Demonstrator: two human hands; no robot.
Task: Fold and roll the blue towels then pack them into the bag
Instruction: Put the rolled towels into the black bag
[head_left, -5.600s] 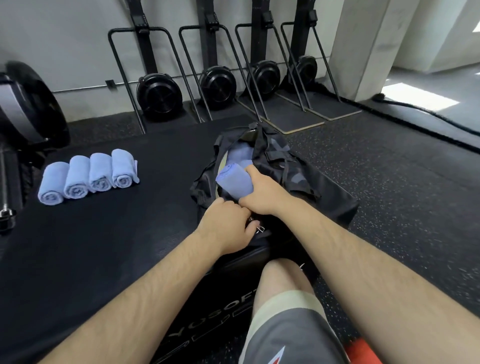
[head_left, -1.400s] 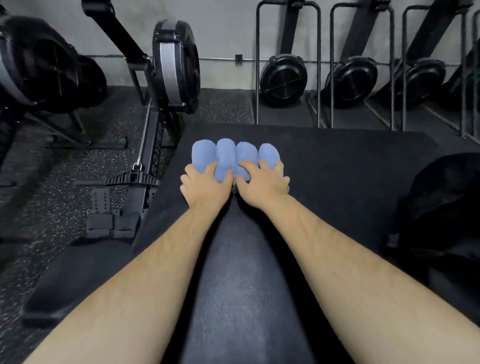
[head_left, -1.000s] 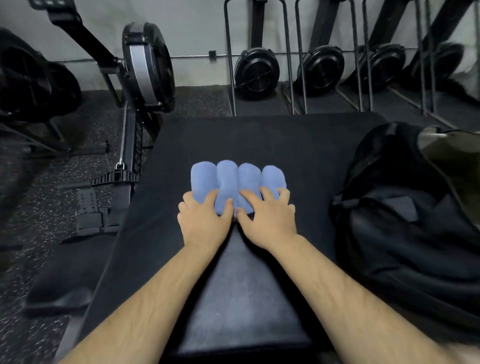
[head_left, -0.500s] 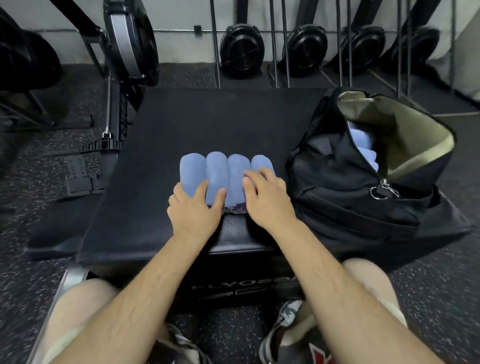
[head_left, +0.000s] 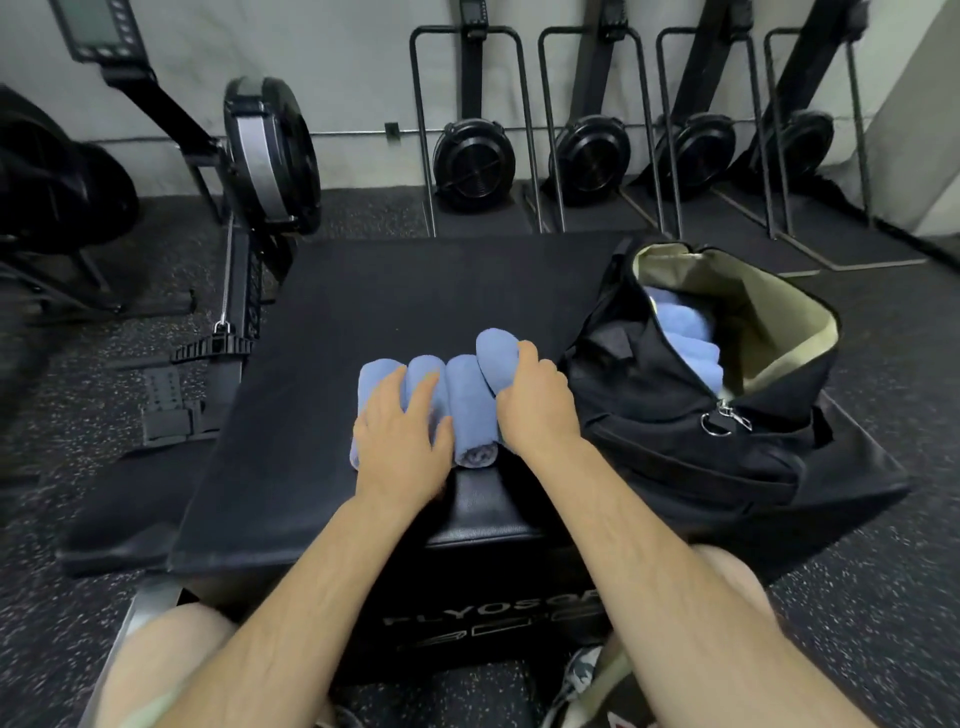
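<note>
Head view. 4 rolled blue towels lie side by side near the front edge of a black padded box (head_left: 322, 374), roughly at its middle. Right hand (head_left: 535, 400) grips the rightmost towel (head_left: 496, 353), fingers curled round it, far end tilted up above its neighbours. Left hand (head_left: 400, 431) rests flat on the 2 left towels (head_left: 410, 374), fingers straight and spread. The third towel (head_left: 470, 410) lies between the hands, spiral end facing the person.

Black bag (head_left: 691, 415) sits on the box's right side, just beside the right hand, mouth open, tan lining showing. More blue towels (head_left: 685, 338) lie inside it. A metal clip (head_left: 724, 418) hangs at the opening's near end.

Rowing machines (head_left: 270, 156) stand behind the box along the wall.
</note>
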